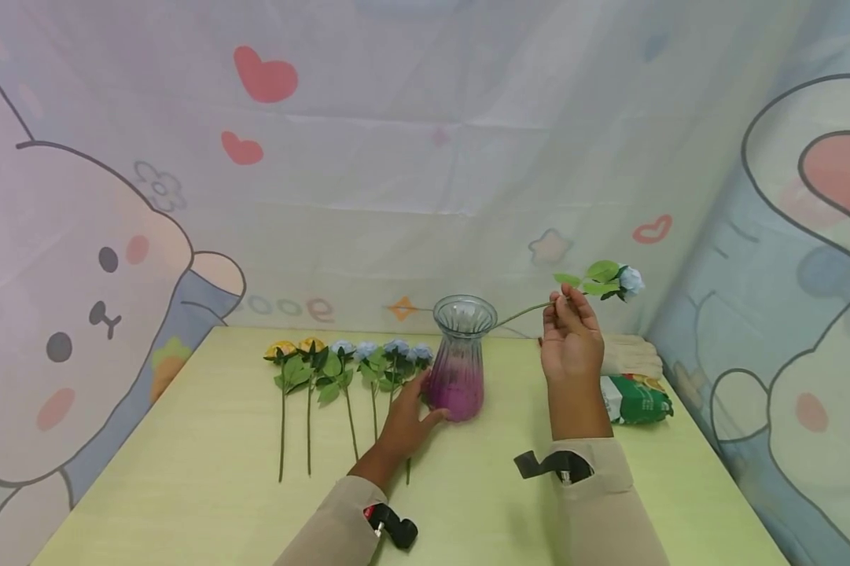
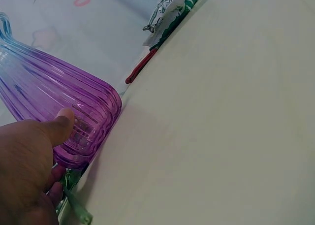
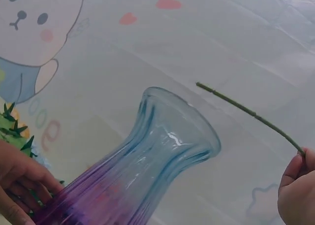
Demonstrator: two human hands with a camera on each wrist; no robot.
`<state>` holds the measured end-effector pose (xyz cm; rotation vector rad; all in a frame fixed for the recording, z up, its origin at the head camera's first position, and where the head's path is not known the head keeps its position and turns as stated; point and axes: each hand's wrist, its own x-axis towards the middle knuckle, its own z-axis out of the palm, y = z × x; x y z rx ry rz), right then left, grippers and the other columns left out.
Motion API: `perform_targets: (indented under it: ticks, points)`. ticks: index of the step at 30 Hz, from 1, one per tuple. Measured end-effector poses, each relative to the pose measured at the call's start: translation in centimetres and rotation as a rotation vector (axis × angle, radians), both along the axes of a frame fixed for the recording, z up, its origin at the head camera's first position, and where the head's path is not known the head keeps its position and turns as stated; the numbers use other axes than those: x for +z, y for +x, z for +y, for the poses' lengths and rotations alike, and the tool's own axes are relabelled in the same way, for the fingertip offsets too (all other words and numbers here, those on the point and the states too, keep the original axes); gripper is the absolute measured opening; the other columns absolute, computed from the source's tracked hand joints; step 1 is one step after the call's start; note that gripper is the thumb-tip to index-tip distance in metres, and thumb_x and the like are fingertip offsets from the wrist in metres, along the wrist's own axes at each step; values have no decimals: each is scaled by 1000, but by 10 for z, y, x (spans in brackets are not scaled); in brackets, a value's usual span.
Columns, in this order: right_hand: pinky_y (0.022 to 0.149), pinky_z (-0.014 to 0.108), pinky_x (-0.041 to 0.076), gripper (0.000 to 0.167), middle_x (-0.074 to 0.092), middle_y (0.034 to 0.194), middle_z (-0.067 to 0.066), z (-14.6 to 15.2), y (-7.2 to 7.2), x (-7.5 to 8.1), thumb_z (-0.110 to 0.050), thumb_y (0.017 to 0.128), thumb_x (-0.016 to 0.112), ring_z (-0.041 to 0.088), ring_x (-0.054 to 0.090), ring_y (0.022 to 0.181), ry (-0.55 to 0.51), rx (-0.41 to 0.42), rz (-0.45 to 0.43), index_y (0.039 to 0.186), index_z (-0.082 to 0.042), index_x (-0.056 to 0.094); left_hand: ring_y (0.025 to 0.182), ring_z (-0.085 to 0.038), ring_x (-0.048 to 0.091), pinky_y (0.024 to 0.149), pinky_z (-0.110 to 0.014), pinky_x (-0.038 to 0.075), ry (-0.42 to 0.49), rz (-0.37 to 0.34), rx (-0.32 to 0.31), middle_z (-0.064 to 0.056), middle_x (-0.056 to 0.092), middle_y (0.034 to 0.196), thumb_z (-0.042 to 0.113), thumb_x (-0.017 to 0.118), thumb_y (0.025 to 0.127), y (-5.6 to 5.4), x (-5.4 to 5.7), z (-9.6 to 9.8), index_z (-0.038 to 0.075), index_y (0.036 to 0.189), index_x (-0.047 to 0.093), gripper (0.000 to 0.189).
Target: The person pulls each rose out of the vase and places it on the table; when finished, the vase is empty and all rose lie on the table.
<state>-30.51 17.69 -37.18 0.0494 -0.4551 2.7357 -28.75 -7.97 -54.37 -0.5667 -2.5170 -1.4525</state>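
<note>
A ribbed glass vase [image 1: 458, 381], blue at the flared mouth and purple toward the base, stands upright on the table. My left hand [image 1: 405, 424] holds it low on its left side, with the thumb [image 2: 63, 126] across the front of the glass. Right of the vase, my right hand [image 1: 573, 338] is raised and pinches the stem of a light blue artificial rose [image 1: 631, 281]. Its bloom points right, and the cut end of the stem [image 3: 253, 114] is beside the vase mouth in the right wrist view. The vase mouth holds no flower.
Left of the vase lie two yellow roses [image 1: 281, 350] and several blue roses [image 1: 396, 347] in a row, stems toward me. A green and white packet [image 1: 640, 401] and a beige folded item [image 1: 630, 355] lie at the right. A printed curtain [image 1: 396, 173] hangs behind the table.
</note>
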Motion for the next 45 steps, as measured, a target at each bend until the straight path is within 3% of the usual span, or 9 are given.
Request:
perform_targets:
  ticks: [5, 10, 17, 24, 28, 32, 39, 45]
  points:
    - [82, 28, 56, 24, 77, 108, 9, 13, 4, -4, 13, 106, 55, 22, 70, 95, 10, 136, 20, 102, 2, 75, 152, -50, 49, 125, -66, 40, 3, 3, 3, -29, 50, 163, 20, 79, 102, 1, 1, 1, -5, 166, 36, 81]
    - [82, 28, 53, 25, 79, 110, 8, 25, 10, -22, 13, 106, 56, 21, 69, 94, 108, 212, -70, 102, 1, 77, 152, -49, 49, 125, -66, 40, -3, 16, -3, -30, 50, 162, 19, 79, 102, 2, 0, 3, -6, 165, 36, 81]
    - [83, 23, 55, 29, 81, 112, 3, 28, 13, -49, 11, 108, 54, 15, 74, 96, 352, 298, -254, 109, -6, 78, 152, -48, 50, 125, -65, 41, -16, 27, 6, -29, 52, 162, 19, 80, 102, 0, 0, 3, -6, 165, 37, 80]
    - [81, 18, 55, 32, 83, 104, -7, 20, 15, -84, 8, 110, 54, 6, 76, 94, 628, 346, -341, 108, -14, 78, 153, -46, 49, 127, -62, 41, -23, 12, 14, -27, 50, 164, 21, 79, 102, 0, 1, 2, -3, 167, 36, 82]
    - [82, 17, 55, 26, 82, 106, -10, 17, 16, -101, 5, 111, 57, 5, 76, 97, 755, 410, -367, 128, -8, 72, 151, -48, 50, 125, -64, 41, -24, 26, 17, -29, 51, 162, 21, 80, 101, 0, 1, 2, -5, 166, 37, 82]
    - [84, 18, 56, 32, 82, 109, -8, 15, 17, -115, 4, 110, 59, 4, 77, 97, 832, 462, -362, 141, 1, 65, 150, -47, 51, 124, -64, 42, -29, 23, 16, -28, 51, 162, 21, 80, 102, 0, 0, 2, -5, 166, 36, 82]
    - [87, 19, 59, 41, 82, 109, -7, 10, 18, -130, 5, 108, 61, 5, 78, 99, 948, 475, -371, 148, 12, 57, 150, -46, 52, 124, -63, 43, -38, 16, 14, -27, 51, 163, 20, 79, 103, -2, 0, 2, -3, 167, 35, 81]
    - [75, 20, 50, 39, 83, 110, -9, 8, 19, -138, 2, 106, 65, 3, 74, 97, 1041, 444, -413, 145, 9, 62, 149, -46, 53, 124, -64, 43, -22, 7, 15, -27, 52, 162, 21, 79, 103, -1, -1, 1, -3, 167, 36, 81]
